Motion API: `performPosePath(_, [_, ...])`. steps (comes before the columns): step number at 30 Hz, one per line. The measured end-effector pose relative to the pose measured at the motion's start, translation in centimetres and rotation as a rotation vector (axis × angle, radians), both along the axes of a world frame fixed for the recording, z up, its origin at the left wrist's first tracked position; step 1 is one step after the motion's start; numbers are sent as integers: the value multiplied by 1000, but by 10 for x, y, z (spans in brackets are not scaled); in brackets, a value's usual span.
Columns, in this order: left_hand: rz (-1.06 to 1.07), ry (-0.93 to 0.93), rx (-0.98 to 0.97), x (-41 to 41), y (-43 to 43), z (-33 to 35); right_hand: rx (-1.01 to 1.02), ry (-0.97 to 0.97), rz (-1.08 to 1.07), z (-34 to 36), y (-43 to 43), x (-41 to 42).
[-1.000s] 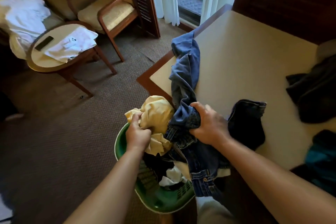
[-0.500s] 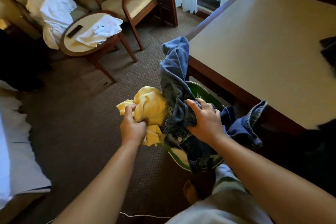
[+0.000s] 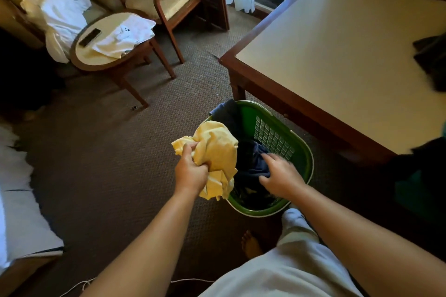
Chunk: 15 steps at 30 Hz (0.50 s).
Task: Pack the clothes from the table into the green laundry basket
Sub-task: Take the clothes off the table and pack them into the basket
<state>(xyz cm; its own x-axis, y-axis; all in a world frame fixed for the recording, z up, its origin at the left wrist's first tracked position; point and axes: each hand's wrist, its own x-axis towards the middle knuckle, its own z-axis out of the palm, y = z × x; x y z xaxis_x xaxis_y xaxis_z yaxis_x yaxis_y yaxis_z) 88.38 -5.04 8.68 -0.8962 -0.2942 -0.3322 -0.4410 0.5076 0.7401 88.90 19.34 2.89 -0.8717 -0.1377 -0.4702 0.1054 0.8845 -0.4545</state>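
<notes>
The green laundry basket (image 3: 301, 159) stands on the carpet beside the table's near corner. Dark blue jeans (image 3: 253, 164) lie inside it, with a part draped over the far rim. My left hand (image 3: 190, 171) grips a crumpled yellow garment (image 3: 217, 149) just above the basket's left rim. My right hand (image 3: 280, 173) hovers over the jeans with its fingers spread and relaxed, holding nothing. A dark garment (image 3: 432, 60) lies on the table (image 3: 337, 43) at the right edge of the view.
A small round side table (image 3: 89, 55) with a remote and a white cloth stands at the left, wooden armchairs (image 3: 169, 0) behind it. White bedding (image 3: 14, 200) lies at the far left. More dark and teal clothes (image 3: 420, 176) sit at the right. My bare foot (image 3: 251, 246) is near the basket.
My right hand has let go of the jeans, which dropped into the basket. The left hand still holds the yellow garment. The view has tilted down toward the basket.
</notes>
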Motion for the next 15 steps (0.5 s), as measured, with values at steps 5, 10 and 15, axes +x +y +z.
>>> performPosePath(5, [-17,-63,47,3,10,-9,-64,34,1,4,-1,7])
performPosePath(10, [-39,-5,131,-6,25,-6,-165,110,12,19,-10,-2])
performPosePath(15, [-152,-92,332,-20,31,1,-178,93,-16,32,-11,-18])
